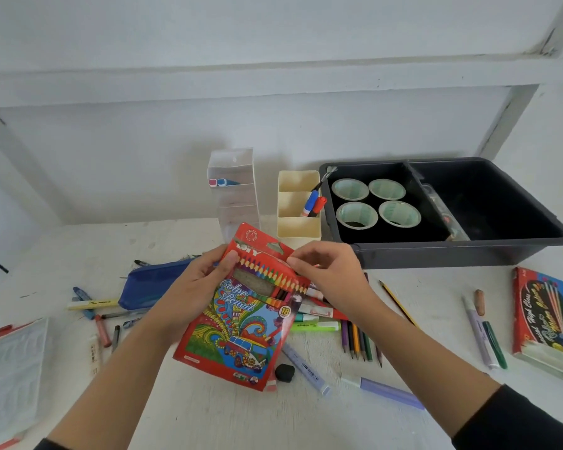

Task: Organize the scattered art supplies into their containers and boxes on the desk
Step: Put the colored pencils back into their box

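Left hand (197, 289) grips red cardboard colour-pencil box (241, 323), right hand (330, 274) pinches its top flap; hold box steady, open flap gently, then feed in loose coloured pencils (359, 342) below right hand.

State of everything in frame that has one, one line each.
Red cardboard colour-pencil box: held tilted above the desk, few pencils behind its window.
Left hand: grips the box's left side.
Right hand: pinches the box's top edge.
Cream plastic three-slot holder: upright, two markers in the middle slot.
Dark grey plastic bin: four tape rolls in the left compartment.
Blue fabric pouch: lying flat; zip not discernible.
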